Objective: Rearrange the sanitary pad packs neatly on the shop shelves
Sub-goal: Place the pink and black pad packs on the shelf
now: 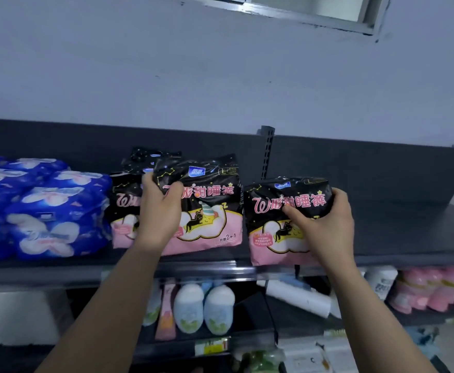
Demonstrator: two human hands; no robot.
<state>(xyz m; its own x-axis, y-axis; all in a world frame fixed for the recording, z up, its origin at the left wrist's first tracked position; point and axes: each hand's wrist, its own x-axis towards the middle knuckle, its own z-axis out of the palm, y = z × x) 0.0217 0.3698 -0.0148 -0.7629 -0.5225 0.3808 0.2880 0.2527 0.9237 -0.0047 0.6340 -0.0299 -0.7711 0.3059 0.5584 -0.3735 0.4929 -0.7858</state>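
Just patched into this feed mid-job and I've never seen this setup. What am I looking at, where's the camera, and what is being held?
No machine here: a person works with two bare hands. The one picture comes from a wide-angle camera worn on the head, looking forward and down, so both forearms reach in from below. On the dark top shelf, blue packs are stacked at the left. The left hand grips the middle black-and-pink pack near its upper left corner, thumb in front, partly hiding the left pack. The right hand grips the right pack, which stands apart at the shelf's front edge. White bottles stand on the shelf below.
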